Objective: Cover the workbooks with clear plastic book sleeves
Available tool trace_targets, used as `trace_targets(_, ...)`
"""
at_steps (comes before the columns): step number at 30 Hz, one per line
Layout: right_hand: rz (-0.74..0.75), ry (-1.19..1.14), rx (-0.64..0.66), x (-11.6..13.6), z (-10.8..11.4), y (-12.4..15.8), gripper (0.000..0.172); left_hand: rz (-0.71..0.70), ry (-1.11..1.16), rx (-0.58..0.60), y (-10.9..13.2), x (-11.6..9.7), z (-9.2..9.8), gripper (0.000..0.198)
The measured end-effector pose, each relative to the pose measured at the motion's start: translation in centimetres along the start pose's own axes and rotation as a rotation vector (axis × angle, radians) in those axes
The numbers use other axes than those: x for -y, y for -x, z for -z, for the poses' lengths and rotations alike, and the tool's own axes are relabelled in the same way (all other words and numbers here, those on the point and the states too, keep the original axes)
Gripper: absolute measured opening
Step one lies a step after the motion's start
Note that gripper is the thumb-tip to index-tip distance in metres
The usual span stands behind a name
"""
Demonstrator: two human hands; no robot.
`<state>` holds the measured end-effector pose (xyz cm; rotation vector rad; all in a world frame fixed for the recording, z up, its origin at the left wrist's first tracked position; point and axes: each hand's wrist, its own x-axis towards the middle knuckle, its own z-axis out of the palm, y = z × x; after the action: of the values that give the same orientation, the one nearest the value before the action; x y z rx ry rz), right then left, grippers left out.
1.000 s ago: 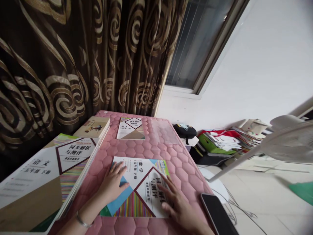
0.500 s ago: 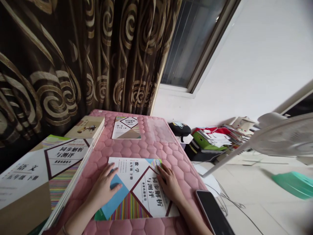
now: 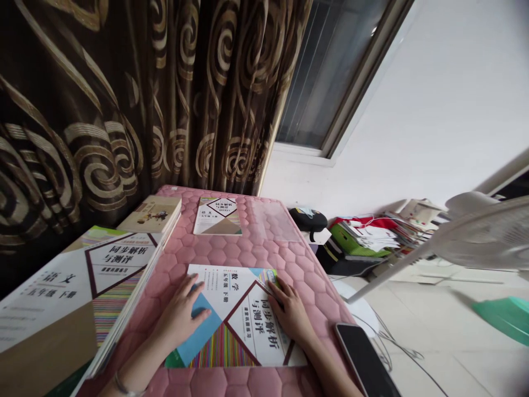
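Note:
A maths workbook (image 3: 237, 331) with a white, blue and striped cover lies flat on the pink quilted table cover (image 3: 215, 380). My left hand (image 3: 182, 309) rests on its left side, thumb stretched over the blue patch and fingers apart. On the right side of the same cover, my right hand (image 3: 290, 307) lies with its fingers spread near the upper right corner. Neither hand grips the book. To the left stands a stack of workbooks, a Chinese workbook (image 3: 53, 309) on top at the front and a beige book (image 3: 151, 214) behind it.
A smaller workbook (image 3: 217, 218) lies toward the far end, beside a pale translucent sheet (image 3: 275, 220). A phone (image 3: 363, 358) sits at the right edge. Past that edge are a fan (image 3: 487, 231), cables, and piled bags and papers (image 3: 367, 237). A patterned curtain (image 3: 185, 99) hangs behind.
The view has shifted slightly, so everything appears a little farther right. Both hands remain on the maths workbook, in nearly the same places.

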<state>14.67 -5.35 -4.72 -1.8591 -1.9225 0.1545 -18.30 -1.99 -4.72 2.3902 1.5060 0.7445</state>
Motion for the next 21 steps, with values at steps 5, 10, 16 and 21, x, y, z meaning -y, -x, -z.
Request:
trace_targets(5, 0.058, 0.005, 0.041, 1.1, 1.1, 0.7, 0.045, -0.072, -0.015, 0.2, 0.7, -3.7, 3.0, 0.035)
trace_targets(10, 0.205, -0.125, 0.355, 4.0, 3.9, 3.6, 0.051, -0.088, 0.112, 0.553, 2.4, -5.7, 5.0, 0.067)
trace_targets(16, 0.208, -0.141, 0.543, 6.7, 5.6, 5.2, 0.063, -0.017, 0.137, 0.634, 2.6, -6.0, 5.5, 0.074)
trace_targets(21, 0.197, -0.148, 0.54, 6.8, 5.8, 4.9, 0.063, 0.036, 0.193, 0.63, 2.4, -5.7, 5.5, 0.072)
